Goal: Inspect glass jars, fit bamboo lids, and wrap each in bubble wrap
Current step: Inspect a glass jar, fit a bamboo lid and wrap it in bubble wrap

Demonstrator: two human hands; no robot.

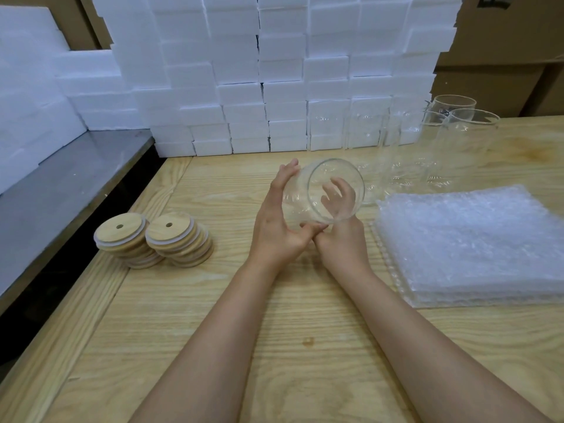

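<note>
A clear glass jar [308, 190] is held tilted above the wooden table [213, 315], its open mouth turned toward me. My left hand [279, 221] cups its left side and underside, thumb along the bottom. My right hand [341, 236] supports it from below on the right, its fingers showing through the glass. Two stacks of round bamboo lids [152, 242] with centre holes lie to the left. A pile of bubble wrap sheets [470, 245] lies to the right.
Several more empty glass jars [451, 141] stand at the back right of the table. A wall of white foam blocks [274, 74] rises behind. A grey metal surface [61, 190] adjoins on the left, and cardboard boxes [503, 56] stand at the back right.
</note>
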